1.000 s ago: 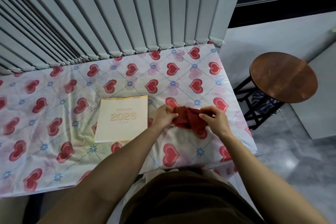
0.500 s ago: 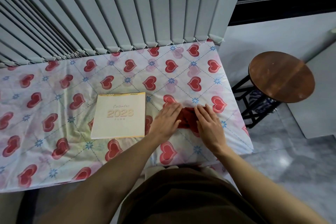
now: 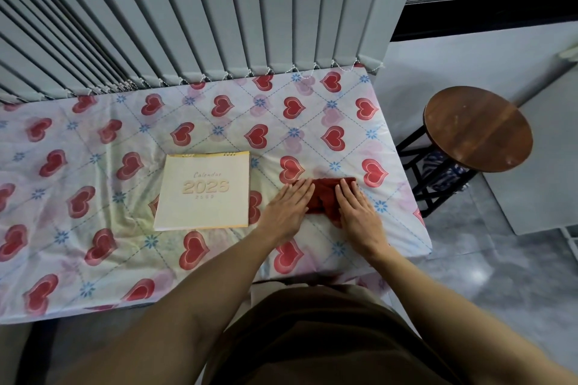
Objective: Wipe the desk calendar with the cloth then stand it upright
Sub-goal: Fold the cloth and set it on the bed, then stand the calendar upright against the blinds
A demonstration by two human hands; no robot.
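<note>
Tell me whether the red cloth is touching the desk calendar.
Apart. The head view shows the left hand and a strip of heart-print tablecloth between the red cloth and the desk calendar.

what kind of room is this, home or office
Probably a room in a home, by a window: the table wears a heart-print cloth, vertical blinds hang behind it, and a round wooden stool stands on a polished tile floor. An office can't be ruled out.
</note>
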